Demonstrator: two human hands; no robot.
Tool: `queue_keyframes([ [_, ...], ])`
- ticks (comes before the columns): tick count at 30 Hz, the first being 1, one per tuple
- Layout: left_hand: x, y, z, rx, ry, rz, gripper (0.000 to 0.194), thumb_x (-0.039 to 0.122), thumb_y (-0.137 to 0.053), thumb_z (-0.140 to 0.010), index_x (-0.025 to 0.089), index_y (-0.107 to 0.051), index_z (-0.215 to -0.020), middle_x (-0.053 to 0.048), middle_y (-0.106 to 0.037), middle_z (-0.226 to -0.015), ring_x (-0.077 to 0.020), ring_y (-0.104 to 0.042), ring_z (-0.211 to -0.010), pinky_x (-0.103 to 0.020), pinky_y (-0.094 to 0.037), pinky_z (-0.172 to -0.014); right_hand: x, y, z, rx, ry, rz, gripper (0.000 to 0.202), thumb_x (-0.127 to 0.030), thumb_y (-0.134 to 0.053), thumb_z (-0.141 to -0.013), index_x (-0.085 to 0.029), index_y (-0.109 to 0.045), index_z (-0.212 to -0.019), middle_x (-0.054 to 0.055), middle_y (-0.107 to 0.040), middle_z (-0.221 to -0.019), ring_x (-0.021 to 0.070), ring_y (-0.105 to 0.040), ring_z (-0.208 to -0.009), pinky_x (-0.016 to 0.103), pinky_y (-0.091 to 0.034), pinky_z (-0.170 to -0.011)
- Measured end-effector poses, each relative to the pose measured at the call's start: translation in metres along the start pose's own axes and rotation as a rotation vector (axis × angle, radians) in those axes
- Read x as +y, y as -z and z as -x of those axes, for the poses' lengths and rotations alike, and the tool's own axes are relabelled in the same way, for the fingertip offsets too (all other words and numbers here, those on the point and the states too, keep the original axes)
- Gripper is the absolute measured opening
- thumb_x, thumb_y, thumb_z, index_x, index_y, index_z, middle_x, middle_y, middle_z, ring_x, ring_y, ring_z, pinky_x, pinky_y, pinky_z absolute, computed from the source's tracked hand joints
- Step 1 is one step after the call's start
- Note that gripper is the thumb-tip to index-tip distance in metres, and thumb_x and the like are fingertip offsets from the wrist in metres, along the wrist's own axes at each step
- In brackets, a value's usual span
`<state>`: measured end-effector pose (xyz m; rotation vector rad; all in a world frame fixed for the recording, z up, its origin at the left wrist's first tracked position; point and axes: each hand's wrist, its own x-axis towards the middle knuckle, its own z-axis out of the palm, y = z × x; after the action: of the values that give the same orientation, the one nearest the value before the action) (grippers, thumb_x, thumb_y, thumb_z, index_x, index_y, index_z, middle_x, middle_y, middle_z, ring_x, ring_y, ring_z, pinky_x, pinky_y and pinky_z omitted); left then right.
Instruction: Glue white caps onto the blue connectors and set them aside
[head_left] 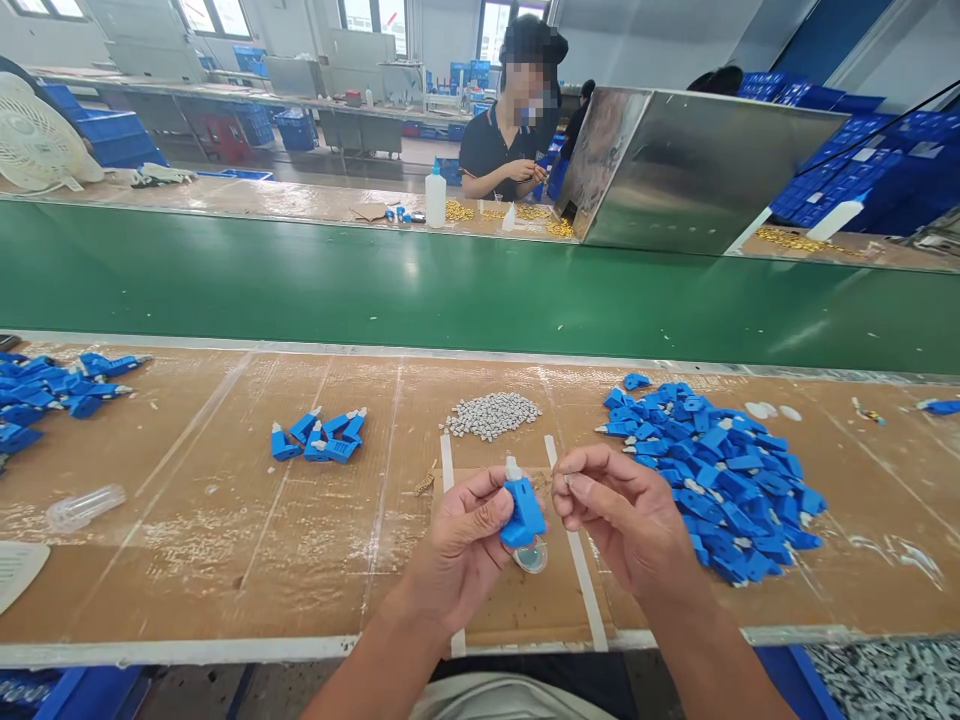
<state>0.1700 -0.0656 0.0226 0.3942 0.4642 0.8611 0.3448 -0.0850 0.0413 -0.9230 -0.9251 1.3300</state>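
Note:
My left hand [469, 530] grips a blue plastic part with a white tip [523, 512], held upright over the bench. Close to its right side, my right hand [626, 515] is closed in a pinch of thumb and fingers. Whatever sits in that pinch is too small to make out. Beneath the blue part, a small round clear dish [531, 556] partly shows. Beyond both hands lies a heap of small grey pieces [491, 414]. A large pile of similar blue parts [724, 475] is to the right, and a small group of them [319, 437] to the left.
More blue parts [56, 390] lie at the far left, near a clear plastic tube [86, 508]. A green conveyor belt [322, 285] runs behind the bench. Across it sits a co-worker [480, 150], with a white bottle [435, 197] and a metal panel [697, 170] nearby.

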Motion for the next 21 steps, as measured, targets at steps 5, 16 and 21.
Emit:
queue_keyframes([
  [5,-0.001,0.004,0.002,0.018,0.035,0.047,0.033,0.024,-0.082,-0.076,0.010,-0.072,-0.104,-0.009,-0.068,-0.089,-0.0145,-0.065,-0.076,-0.024,-0.054,-0.070,0.006,0.005,0.008,0.015,0.084,0.103,0.010,-0.030,-0.071,-0.093,-0.025,-0.074,-0.101,0.001,-0.069,-0.081,0.0109,-0.065,-0.067,0.018,-0.054,-0.056],
  [16,0.004,0.007,0.007,-0.023,0.034,0.058,0.028,0.023,-0.080,-0.079,0.010,-0.072,-0.102,-0.009,-0.071,-0.087,-0.0145,-0.069,-0.077,-0.021,-0.055,-0.072,0.016,0.006,0.006,0.064,0.270,0.288,0.009,-0.027,-0.061,-0.099,-0.023,-0.068,-0.095,-0.001,-0.056,-0.082,0.0106,-0.060,-0.068,0.025,-0.050,-0.060],
  [21,0.006,0.010,0.009,-0.022,0.003,0.003,0.023,0.023,-0.077,-0.083,0.009,-0.072,-0.101,-0.008,-0.070,-0.085,-0.0134,-0.068,-0.078,-0.018,-0.054,-0.071,0.023,0.010,0.009,0.078,0.207,0.283,0.007,-0.028,-0.065,-0.097,-0.022,-0.070,-0.097,-0.001,-0.063,-0.077,0.0116,-0.064,-0.063,0.024,-0.053,-0.057],
])
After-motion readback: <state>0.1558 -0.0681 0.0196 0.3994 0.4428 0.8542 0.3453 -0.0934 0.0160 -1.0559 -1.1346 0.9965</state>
